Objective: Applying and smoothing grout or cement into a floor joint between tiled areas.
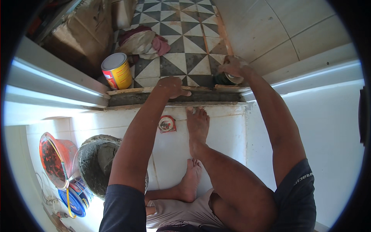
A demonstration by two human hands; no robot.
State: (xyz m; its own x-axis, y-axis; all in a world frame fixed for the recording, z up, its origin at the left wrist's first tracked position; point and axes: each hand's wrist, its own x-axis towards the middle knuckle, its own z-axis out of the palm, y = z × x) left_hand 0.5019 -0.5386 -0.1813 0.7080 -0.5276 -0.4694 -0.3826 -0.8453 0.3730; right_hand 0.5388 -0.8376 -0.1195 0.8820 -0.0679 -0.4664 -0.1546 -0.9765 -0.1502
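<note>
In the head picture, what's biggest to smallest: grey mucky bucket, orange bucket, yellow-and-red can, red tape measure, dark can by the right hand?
Largest to smallest:
Grey mucky bucket, even partly hidden
Orange bucket
Yellow-and-red can
Red tape measure
Unranked: dark can, partly covered by the right hand

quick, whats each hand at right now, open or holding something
Left hand: over the grey strip, thumb out; fingers mostly hidden, open or closed can't be told.
Right hand: closed on a dark can.
</note>
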